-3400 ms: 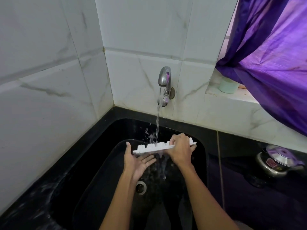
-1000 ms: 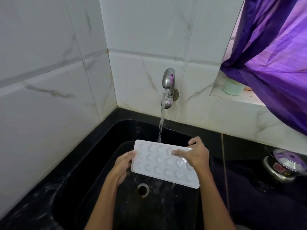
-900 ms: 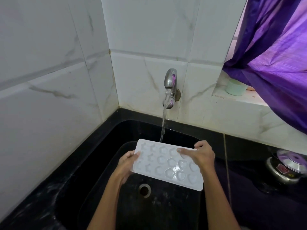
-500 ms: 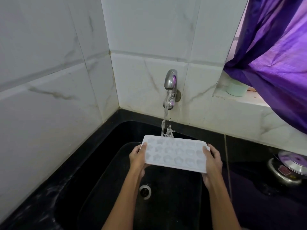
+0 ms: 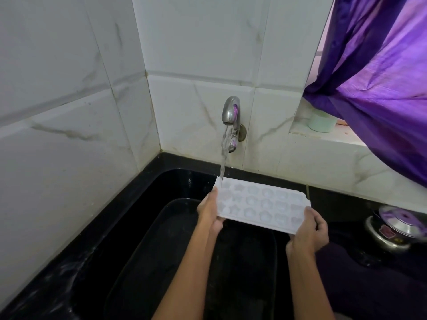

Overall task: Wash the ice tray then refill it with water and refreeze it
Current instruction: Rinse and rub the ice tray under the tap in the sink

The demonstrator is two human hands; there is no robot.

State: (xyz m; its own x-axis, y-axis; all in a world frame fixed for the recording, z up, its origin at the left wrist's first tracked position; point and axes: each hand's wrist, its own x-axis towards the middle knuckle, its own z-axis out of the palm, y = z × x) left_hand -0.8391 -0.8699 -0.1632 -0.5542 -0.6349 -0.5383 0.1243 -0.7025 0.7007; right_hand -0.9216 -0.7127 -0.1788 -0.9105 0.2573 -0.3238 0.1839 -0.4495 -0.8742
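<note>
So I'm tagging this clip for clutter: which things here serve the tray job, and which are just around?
In use: ice tray, left hand, right hand, running tap, black sink.
Just around: mint cup on ledge, purple curtain, steel pot.

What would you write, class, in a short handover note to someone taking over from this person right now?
Left hand grips the ice tray at its left end; right hand grips its right end.
The tray is held face up and roughly level over the black sink; the tap runs onto its far left corner.
Done: tray is under the water, moulds up.
Left: fill every mould, turn off the tap, carry the tray to the freezer.
</note>
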